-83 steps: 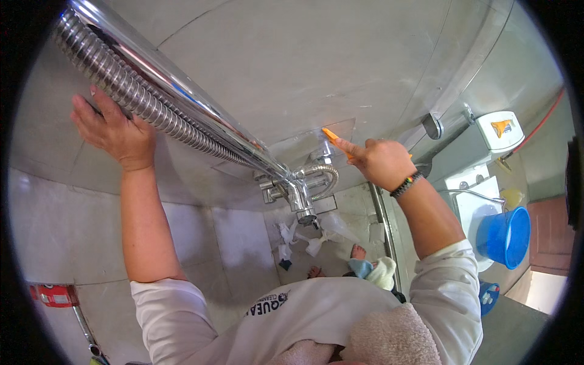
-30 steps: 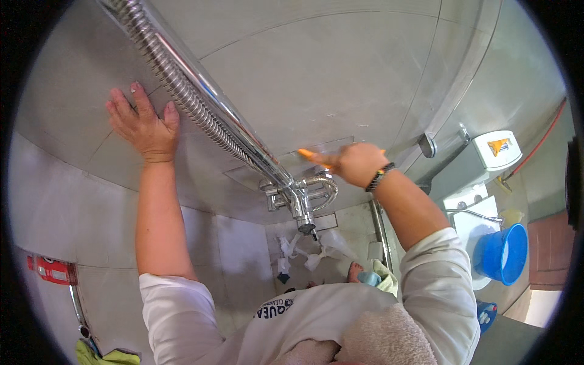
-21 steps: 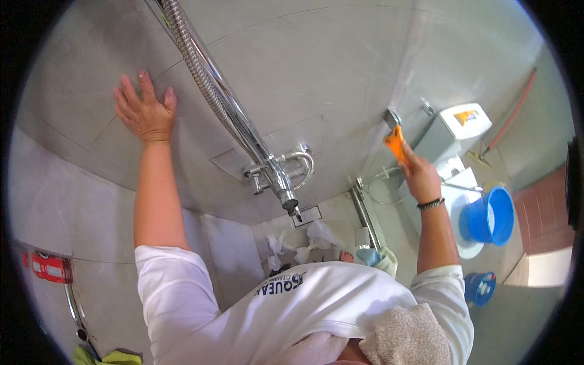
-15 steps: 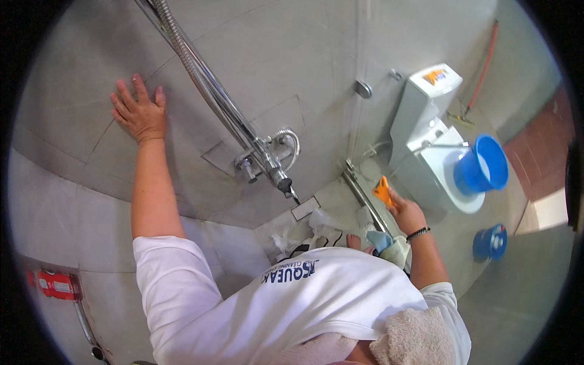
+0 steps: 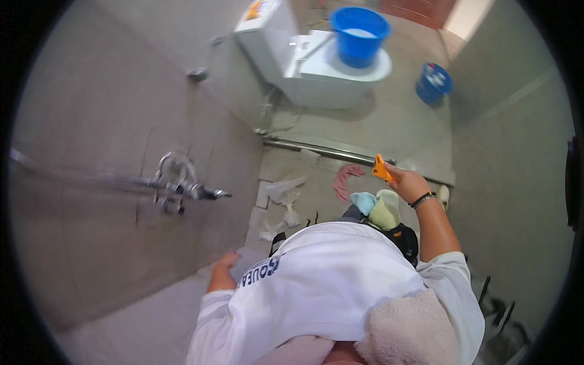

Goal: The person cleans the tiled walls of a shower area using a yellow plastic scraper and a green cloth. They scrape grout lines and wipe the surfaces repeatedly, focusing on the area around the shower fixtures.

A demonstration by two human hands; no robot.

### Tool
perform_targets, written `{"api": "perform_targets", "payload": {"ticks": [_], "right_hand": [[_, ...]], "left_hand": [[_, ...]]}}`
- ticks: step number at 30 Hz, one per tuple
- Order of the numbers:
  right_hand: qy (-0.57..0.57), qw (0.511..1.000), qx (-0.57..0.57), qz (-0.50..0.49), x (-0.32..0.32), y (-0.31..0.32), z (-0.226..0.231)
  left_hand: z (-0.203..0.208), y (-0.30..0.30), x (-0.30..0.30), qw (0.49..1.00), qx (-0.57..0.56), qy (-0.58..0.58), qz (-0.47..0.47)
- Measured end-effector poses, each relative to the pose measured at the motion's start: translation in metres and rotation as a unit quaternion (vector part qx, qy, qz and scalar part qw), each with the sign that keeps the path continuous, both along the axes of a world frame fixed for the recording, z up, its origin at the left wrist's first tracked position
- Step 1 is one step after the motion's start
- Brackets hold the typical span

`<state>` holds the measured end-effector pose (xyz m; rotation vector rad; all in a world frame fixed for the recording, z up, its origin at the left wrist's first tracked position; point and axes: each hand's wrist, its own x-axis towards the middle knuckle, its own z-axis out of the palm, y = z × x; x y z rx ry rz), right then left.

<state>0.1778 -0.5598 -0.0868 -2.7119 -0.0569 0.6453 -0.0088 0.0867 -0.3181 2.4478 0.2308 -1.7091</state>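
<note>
My right hand [image 5: 409, 185] is closed around an orange plastic scraper [image 5: 382, 169], held out in front of me above the floor. Its wrist wears a dark beaded bracelet. Low beside my body, near the foot of the tiled wall, is my left hand [image 5: 229, 260]; it is small and blurred, and its fingers do not show clearly. A light blue cloth [image 5: 364, 202] and a pale green cloth [image 5: 385, 212] hang at my waist, close below the right hand. The chrome shower mixer [image 5: 182, 187] sticks out of the wall on the left.
A metal floor rail [image 5: 316, 149] crosses ahead. Beyond it stands a white toilet [image 5: 322, 88] with a blue bucket [image 5: 360, 48] on its lid. A smaller blue bucket [image 5: 433, 85] stands farther right. White plastic bags [image 5: 286, 193] and a pink cloth [image 5: 342, 182] lie on the floor.
My left hand has come off the wall, where it lay spread, and dropped down beside me. My view has swung right. The scraper stays in my right hand.
</note>
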Motion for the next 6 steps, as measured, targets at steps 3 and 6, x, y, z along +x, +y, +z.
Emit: {"api": "perform_targets", "payload": {"ticks": [3, 6], "right_hand": [[0.057, 0.992, -0.013, -0.11, -0.042, -0.045, -0.023], [0.067, 0.97, 0.006, -0.232, -0.073, -0.104, -0.077]], "left_hand": [[-0.011, -0.064, 0.013, 0.994, 0.012, -0.048, 0.095], [0.007, -0.083, 0.065, 0.981, 0.027, -0.057, 0.186]]}}
